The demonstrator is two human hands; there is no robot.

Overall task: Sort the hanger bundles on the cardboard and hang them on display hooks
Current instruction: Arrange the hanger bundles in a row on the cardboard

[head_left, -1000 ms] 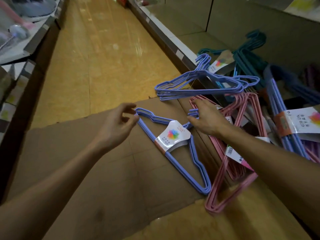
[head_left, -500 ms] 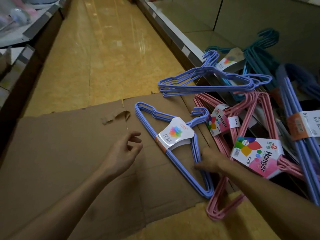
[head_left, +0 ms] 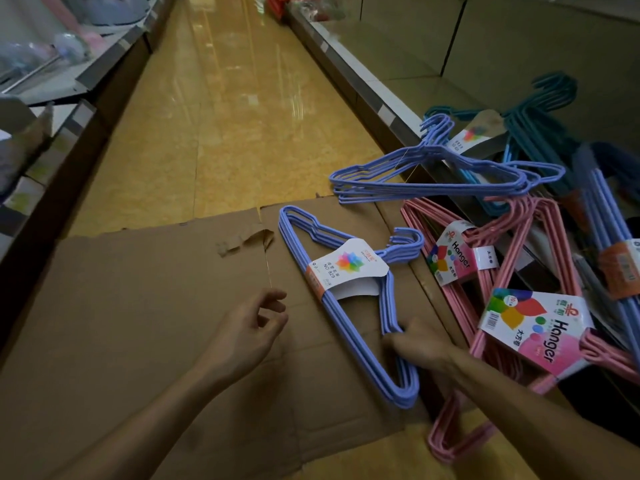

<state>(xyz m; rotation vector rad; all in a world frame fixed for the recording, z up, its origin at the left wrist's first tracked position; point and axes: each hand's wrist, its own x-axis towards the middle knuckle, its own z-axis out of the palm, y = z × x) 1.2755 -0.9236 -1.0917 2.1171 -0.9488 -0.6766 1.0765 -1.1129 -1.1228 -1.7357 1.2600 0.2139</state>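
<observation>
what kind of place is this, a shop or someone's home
Most likely a shop aisle. Retail-labelled hanger bundles, like the blue hanger bundle and pink hanger bundle, lie by a low display shelf. A polished floor runs between shelving on both sides.

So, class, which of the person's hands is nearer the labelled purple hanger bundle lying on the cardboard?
Right. The right hand touches the purple hanger bundle at its lower side; the left hand hovers over bare cardboard, apart from it.

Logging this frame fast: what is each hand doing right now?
Left hand: open, fingers loosely curled, holding nothing, over the cardboard.
Right hand: gripping the blue hanger bundle.
</observation>
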